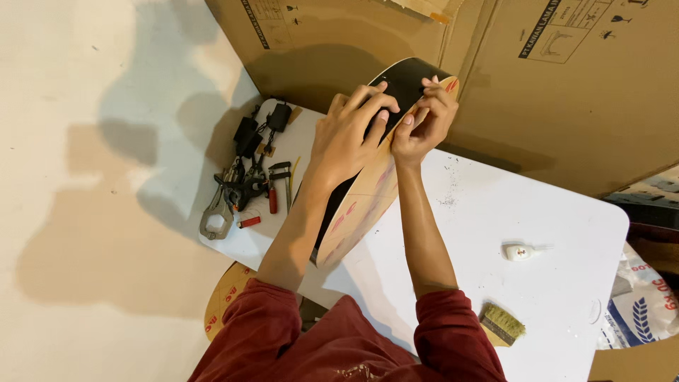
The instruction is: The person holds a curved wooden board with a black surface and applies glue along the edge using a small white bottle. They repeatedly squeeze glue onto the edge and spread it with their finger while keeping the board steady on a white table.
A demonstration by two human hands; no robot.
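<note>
From the head camera, the person's left hand (351,134) and right hand (423,120) met at the far, upturned end of a long wooden skateboard deck with a black top sheet and a tan underside marked in red (368,201). The deck stood on its edge, tilted, its near end resting on the white rectangular bench (566,212) close to the person's red sleeves. The left grip was closed over the black face near the tip, fingers spread and pressing; the right grip pinched the rim of the same tip from the tan side, so both hands held the deck and nothing else. Left of the deck lay a cluster of black metal clamps and locking pliers with red handles (244,187), near but not touching it. Farther right on the bench sat a small white glue bottle on its side (518,251) and a straw-bristled hand brush (502,324) at the near edge. Large brown cardboard boxes (559,92) stood behind. As a judgement, the deck balanced on a narrow edge, so uneven pressure at the tip could let it slide or topple toward the clamps; the black sheet might also crease under the fingers.
</note>
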